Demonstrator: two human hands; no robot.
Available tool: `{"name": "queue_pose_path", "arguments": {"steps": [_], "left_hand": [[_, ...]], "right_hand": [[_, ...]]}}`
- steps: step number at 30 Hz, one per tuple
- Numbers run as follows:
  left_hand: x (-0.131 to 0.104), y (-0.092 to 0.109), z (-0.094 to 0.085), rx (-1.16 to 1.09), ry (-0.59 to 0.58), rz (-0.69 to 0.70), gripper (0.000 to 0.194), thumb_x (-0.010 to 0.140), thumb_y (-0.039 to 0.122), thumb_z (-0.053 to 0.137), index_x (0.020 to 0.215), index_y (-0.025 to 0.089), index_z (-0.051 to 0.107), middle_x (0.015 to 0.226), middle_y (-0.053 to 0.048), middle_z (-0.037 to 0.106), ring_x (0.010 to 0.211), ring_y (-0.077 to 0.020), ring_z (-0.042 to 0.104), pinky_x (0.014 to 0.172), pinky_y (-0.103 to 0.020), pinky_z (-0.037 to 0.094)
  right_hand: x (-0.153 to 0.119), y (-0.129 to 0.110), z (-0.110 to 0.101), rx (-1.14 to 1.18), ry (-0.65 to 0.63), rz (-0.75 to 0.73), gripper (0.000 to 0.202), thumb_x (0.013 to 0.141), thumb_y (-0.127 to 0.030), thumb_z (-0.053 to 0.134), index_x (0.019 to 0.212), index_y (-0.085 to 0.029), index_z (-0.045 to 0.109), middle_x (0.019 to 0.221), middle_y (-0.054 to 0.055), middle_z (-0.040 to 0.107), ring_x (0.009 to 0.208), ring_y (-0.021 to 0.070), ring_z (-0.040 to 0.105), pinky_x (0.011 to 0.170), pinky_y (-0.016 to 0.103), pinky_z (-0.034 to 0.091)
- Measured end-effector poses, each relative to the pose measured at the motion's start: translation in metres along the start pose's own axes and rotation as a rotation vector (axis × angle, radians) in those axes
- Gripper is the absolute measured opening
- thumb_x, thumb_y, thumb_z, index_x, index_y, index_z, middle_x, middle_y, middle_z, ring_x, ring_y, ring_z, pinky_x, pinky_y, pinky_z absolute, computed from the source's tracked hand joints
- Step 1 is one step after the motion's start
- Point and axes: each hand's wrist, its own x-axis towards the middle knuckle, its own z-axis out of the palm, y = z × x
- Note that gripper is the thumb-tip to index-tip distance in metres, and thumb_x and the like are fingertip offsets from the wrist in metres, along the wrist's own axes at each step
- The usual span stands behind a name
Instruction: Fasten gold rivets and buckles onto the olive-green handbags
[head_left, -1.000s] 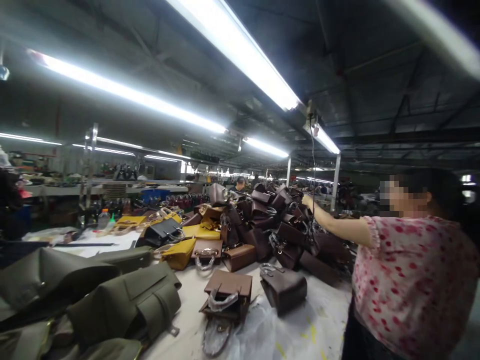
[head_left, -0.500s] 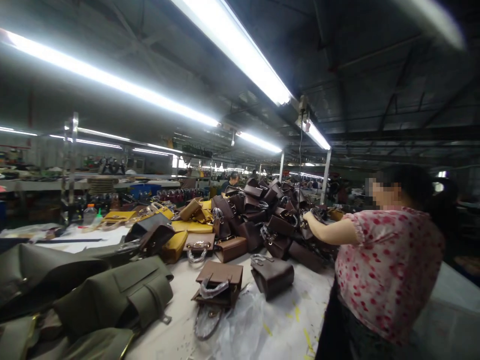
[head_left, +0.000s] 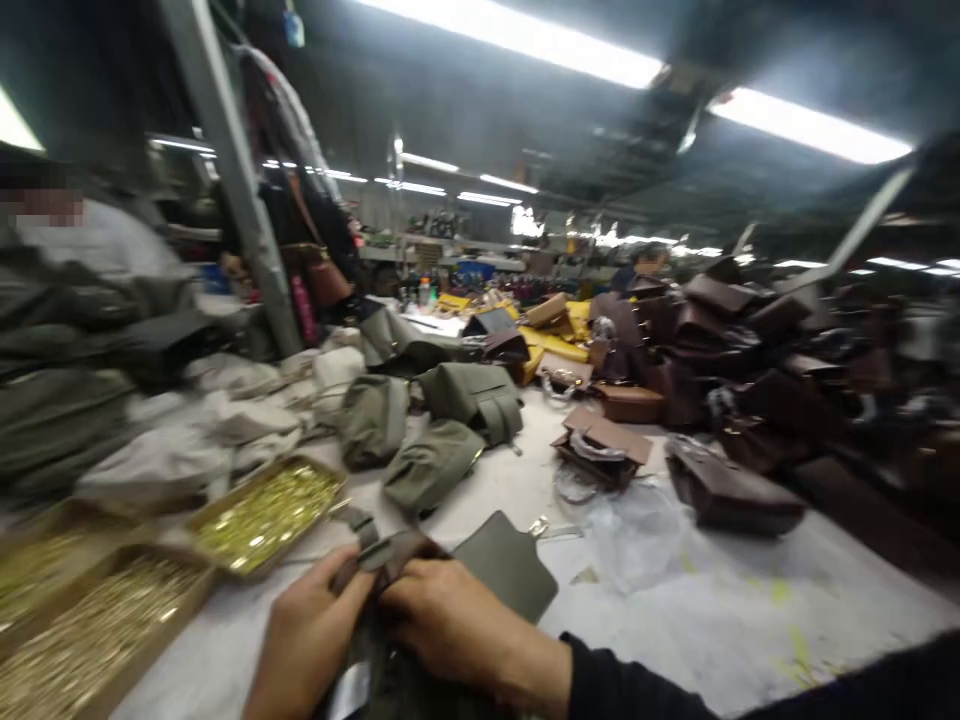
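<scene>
Olive strap (head_left: pixel 384 550), both hands (head_left: pixel 454 615) clamped on it, newly in view

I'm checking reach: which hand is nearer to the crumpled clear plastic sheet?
Right. The right hand is left of the plastic sheet, apart from it; the left hand is farther left.

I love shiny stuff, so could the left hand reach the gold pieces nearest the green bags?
Probably yes: the gold pieces lie uncovered near the left hand, seemingly with only their tray's rim between, but that hand holds a strap.
</scene>
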Motion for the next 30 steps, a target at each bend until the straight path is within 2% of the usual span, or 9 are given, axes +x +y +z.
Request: {"name": "queue_pose_path", "arguments": {"steps": [2,4,6,10,16,22,25,30], "left_hand": [[-0.01,-0.003,-0.004,-0.026,-0.1,-0.085,0.034,0.074,0.049,0.069,0.086,0.018,0.077,0.085,-0.003,0.078,0.078,-0.0243,0.072,0.069,-0.028,0.056],[-0.013,0.001,-0.002,-0.038,-0.129,-0.116,0.03,0.076,0.044,0.064,0.087,0.019,0.078,0.082,-0.001,0.078,0.076,-0.0223,0.071,0.071,-0.027,0.054],[-0.015,0.007,0.001,-0.054,-0.115,-0.139,0.028,0.076,0.041,0.065,0.087,0.019,0.078,0.081,0.0,0.078,0.076,-0.0215,0.069,0.071,-0.027,0.053],[-0.012,0.011,-0.002,-0.144,-0.084,-0.214,0.023,0.069,0.037,0.072,0.082,0.018,0.078,0.077,-0.001,0.077,0.076,-0.0224,0.069,0.072,-0.027,0.052],[-0.002,-0.003,-0.011,-0.299,-0.25,-0.352,0.034,0.061,0.037,0.082,0.086,0.014,0.079,0.076,-0.003,0.076,0.07,-0.0214,0.067,0.067,-0.027,0.052],[0.0,-0.01,-0.015,-0.297,-0.369,-0.318,0.037,0.069,0.039,0.081,0.097,0.014,0.078,0.093,-0.006,0.079,0.083,-0.0228,0.07,0.074,-0.027,0.054],[0.0,-0.007,-0.015,-0.303,-0.387,-0.296,0.037,0.072,0.036,0.08,0.102,0.014,0.078,0.102,-0.007,0.079,0.091,-0.0245,0.071,0.079,-0.027,0.055],[0.0,-0.003,-0.015,-0.331,-0.423,-0.303,0.042,0.073,0.035,0.078,0.109,0.013,0.076,0.099,-0.009,0.078,0.085,-0.0237,0.07,0.075,-0.028,0.054]], "right_hand": [[-0.004,0.002,0.008,-0.087,0.036,0.059,0.022,0.091,-0.006,0.057,0.105,-0.018,0.071,0.106,0.008,0.073,0.097,0.0203,0.068,0.084,0.025,0.052],[-0.007,0.005,0.008,-0.157,0.034,0.095,0.025,0.095,-0.004,0.051,0.103,-0.018,0.071,0.103,0.008,0.071,0.094,0.0205,0.067,0.081,0.026,0.052],[-0.009,0.004,0.004,-0.206,-0.01,0.067,0.026,0.097,-0.005,0.048,0.098,-0.018,0.071,0.1,0.008,0.07,0.092,0.0207,0.066,0.079,0.027,0.051],[-0.004,0.0,0.0,-0.235,-0.083,-0.009,0.021,0.092,-0.007,0.054,0.094,-0.018,0.071,0.093,0.006,0.069,0.085,0.0207,0.066,0.074,0.028,0.048],[-0.001,0.004,0.001,-0.171,-0.01,0.023,0.019,0.085,-0.007,0.059,0.088,-0.02,0.072,0.087,0.004,0.07,0.077,0.0185,0.067,0.066,0.027,0.043],[-0.001,0.009,0.002,-0.041,0.116,0.021,0.006,0.093,-0.019,0.066,0.093,-0.021,0.073,0.091,0.003,0.074,0.081,0.0178,0.069,0.07,0.025,0.045],[0.001,0.01,0.001,-0.046,0.176,0.042,0.01,0.097,-0.018,0.063,0.098,-0.022,0.072,0.091,0.001,0.073,0.079,0.0157,0.067,0.069,0.023,0.043],[0.007,0.007,-0.004,-0.115,0.181,0.009,0.016,0.099,-0.022,0.06,0.104,-0.026,0.074,0.093,0.001,0.065,0.072,0.0127,0.061,0.063,0.021,0.041]]}}
